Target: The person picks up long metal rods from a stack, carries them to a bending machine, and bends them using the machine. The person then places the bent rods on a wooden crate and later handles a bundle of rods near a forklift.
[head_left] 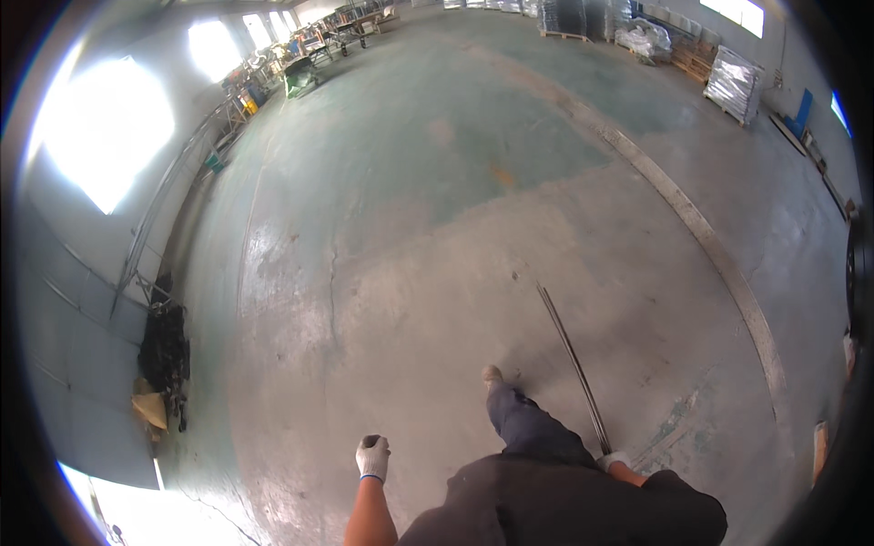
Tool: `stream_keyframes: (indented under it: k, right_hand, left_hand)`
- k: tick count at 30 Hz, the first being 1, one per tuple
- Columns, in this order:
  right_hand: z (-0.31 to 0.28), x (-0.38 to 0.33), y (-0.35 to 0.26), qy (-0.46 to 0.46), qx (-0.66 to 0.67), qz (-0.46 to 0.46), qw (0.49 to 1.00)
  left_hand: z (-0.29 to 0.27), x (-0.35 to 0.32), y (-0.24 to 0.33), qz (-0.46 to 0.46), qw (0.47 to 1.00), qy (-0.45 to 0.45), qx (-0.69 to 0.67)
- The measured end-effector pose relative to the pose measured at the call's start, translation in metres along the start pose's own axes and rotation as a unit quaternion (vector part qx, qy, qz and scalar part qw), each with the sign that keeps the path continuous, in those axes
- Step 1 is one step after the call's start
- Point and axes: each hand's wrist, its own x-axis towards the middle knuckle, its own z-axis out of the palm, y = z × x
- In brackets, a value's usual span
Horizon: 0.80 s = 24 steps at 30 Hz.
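My right hand (614, 460), in a white glove, is closed round the near end of some long thin metal rods (575, 366). The rods stretch forward at a slant over the floor, close together; how many there are I cannot tell. My left hand (373, 458) wears a white glove with a blue cuff edge and a dark patch at the fingers. Its fingers are curled in, and no object shows in it. It hangs out to the left of my body, apart from everything. One leg (528, 419) in dark trousers is stretched forward, with a shoe (492, 374) ahead.
A worn grey-green concrete floor (410, 246) spreads ahead. A pale strip (674, 191) curves along it on the right. Dark material (164, 346) and brown cardboard (150, 408) lie by the left wall. Wrapped pallet goods (734, 84) stand at the far right, equipment (299, 76) far left.
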Motion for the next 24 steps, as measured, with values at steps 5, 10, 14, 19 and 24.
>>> stream_keyframes:
  k: [5, 10, 14, 19, 24]
  right_hand:
    - [-0.102, 0.01, -0.169, 0.045, 0.057, -0.02, 0.997]
    - [-0.247, 0.01, -0.353, 0.051, -0.105, -0.113, 0.987]
    - [-0.355, -0.019, -0.512, 0.12, 0.078, -0.067, 0.987]
    - [-0.422, -0.038, -0.656, 0.125, 0.137, -0.082, 0.979]
    - [-0.471, -0.075, -0.788, 0.134, 0.132, -0.068, 0.98]
  left_hand:
    - [0.036, 0.094, -0.01, -0.194, 0.948, -0.121, 0.223]
    - [0.084, 0.127, 0.111, -0.013, 0.929, -0.198, 0.311]
    - [0.123, 0.23, 0.136, -0.153, 0.974, -0.047, 0.16]
    - [0.116, 0.427, 0.131, -0.086, 0.938, -0.162, 0.295]
    - [0.078, 0.658, 0.257, 0.169, 0.772, -0.296, 0.537]
